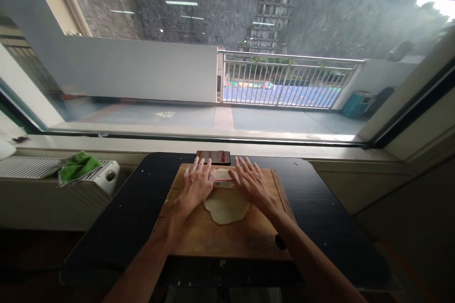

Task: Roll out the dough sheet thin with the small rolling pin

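A wide window (177, 23) stands behind a black worktop (320, 203). On a wooden board (223, 242) lies the dough (227, 207), between and nearer than the left grip (199, 182) and right grip (250, 182). Both are spread flat, fingers stretched, over the ends of a see-through rolling pin (223, 183) crossing the dough's far part. Board extends from the dough toward the person; worktop runs out on either side; a phone (213, 156) lies just past the board's far edge. The dough is pale, thin and wavy-edged.
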Demonstrator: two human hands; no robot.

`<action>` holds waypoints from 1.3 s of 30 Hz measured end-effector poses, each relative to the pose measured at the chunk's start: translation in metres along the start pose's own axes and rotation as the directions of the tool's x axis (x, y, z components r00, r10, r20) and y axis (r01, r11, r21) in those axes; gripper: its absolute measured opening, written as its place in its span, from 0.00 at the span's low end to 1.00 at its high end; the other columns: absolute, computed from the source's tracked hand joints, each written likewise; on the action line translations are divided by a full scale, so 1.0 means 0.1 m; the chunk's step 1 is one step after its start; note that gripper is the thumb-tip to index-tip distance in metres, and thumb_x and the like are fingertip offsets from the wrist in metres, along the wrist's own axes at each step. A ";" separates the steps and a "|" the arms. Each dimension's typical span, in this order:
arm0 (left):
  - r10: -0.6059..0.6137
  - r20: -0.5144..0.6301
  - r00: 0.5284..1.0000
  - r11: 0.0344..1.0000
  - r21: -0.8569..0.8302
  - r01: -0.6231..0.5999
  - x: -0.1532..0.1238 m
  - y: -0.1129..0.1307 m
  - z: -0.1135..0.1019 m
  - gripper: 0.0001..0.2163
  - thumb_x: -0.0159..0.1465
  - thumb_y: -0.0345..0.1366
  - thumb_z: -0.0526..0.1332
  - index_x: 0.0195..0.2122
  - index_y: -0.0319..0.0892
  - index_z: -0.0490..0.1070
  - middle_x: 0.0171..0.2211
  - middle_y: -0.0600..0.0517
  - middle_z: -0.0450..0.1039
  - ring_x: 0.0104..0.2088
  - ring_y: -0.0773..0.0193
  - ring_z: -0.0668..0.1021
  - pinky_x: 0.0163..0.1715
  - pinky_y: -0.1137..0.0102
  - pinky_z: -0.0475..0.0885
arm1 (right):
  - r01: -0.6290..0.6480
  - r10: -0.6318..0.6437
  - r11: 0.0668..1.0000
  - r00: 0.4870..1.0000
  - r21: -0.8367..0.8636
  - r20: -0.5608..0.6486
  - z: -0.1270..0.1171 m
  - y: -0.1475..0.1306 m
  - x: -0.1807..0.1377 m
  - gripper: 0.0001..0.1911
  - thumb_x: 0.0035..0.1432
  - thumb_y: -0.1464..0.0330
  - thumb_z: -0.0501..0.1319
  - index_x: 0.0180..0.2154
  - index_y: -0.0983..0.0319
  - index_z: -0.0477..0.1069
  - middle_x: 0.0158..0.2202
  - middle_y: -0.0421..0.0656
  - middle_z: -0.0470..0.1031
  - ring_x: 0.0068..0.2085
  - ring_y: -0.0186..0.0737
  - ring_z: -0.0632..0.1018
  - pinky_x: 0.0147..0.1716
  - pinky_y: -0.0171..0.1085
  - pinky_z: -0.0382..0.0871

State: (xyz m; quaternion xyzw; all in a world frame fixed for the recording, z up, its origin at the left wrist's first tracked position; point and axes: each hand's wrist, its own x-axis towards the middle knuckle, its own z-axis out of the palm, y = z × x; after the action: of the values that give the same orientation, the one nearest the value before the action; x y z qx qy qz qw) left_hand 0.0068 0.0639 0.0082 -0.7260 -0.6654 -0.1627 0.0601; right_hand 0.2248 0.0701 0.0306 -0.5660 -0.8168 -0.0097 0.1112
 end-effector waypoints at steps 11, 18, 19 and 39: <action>-0.014 -0.030 0.999 1.000 -0.007 0.013 0.04 0.01 0.02 0.28 0.80 0.40 0.49 0.76 0.38 0.71 0.77 0.36 0.67 0.81 0.42 0.64 0.77 0.41 0.64 | -0.006 0.006 1.000 1.000 0.016 0.027 -0.02 0.00 0.03 0.35 0.86 0.56 0.46 0.84 0.61 0.51 0.83 0.54 0.55 0.83 0.58 0.57 0.80 0.64 0.55; 0.082 -0.045 0.996 0.997 0.010 -0.082 -0.58 -0.09 -0.10 0.27 0.81 0.43 0.50 0.77 0.43 0.70 0.77 0.42 0.68 0.80 0.43 0.65 0.79 0.44 0.62 | 0.154 -0.149 0.988 0.969 0.006 -0.195 0.19 0.01 -0.68 0.39 0.85 0.58 0.47 0.85 0.66 0.39 0.83 0.56 0.53 0.83 0.56 0.56 0.82 0.60 0.53; 0.084 -0.042 0.996 0.996 0.015 -0.084 -0.56 -0.09 -0.10 0.28 0.81 0.43 0.49 0.76 0.42 0.71 0.77 0.42 0.68 0.80 0.43 0.65 0.79 0.44 0.62 | 0.166 -0.164 0.986 0.966 -0.006 -0.202 0.20 0.05 -0.68 0.40 0.85 0.58 0.47 0.85 0.68 0.39 0.83 0.58 0.53 0.84 0.57 0.56 0.82 0.60 0.53; -0.003 -0.012 1.000 1.000 0.024 0.003 0.39 -0.05 0.07 0.34 0.79 0.38 0.48 0.83 0.27 0.51 0.79 0.29 0.62 0.82 0.41 0.60 0.79 0.47 0.60 | -0.092 0.098 0.995 0.984 -0.044 0.152 -0.09 0.14 0.27 0.36 0.83 0.62 0.45 0.83 0.70 0.49 0.83 0.57 0.53 0.84 0.54 0.56 0.81 0.56 0.50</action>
State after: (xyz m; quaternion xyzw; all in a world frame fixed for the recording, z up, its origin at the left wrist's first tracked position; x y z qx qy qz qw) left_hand 0.0052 0.1029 0.0134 -0.7233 -0.6680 -0.1592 0.0724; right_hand 0.2299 0.0986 0.0431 -0.6052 -0.7948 0.0242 0.0378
